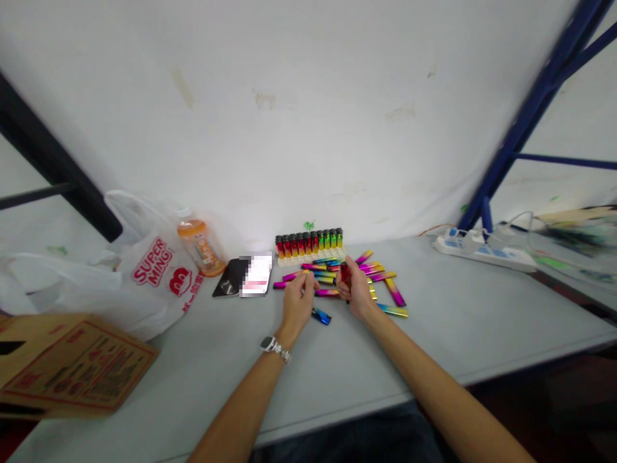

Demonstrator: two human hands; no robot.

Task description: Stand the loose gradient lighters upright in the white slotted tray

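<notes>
On the grey table [482, 321] lies a loose pile of rainbow-coloured metal sleeves [380, 276], several of them. Behind the pile stands a white tray of lighters [309, 243] in a row, red to green. My left hand [297, 301], with a watch on the wrist, pinches one coloured sleeve [308, 272] at the pile's left side. My right hand [354, 289] is closed round a red lighter [344, 273]. A blue sleeve [321, 316] lies just in front of my left hand.
A phone [245, 276] lies left of the pile. Farther left are an orange drink bottle [198, 247], a white plastic bag [144, 270] and a cardboard box [67, 363]. A power strip [482, 252] sits at the back right by a blue rack post [525, 122].
</notes>
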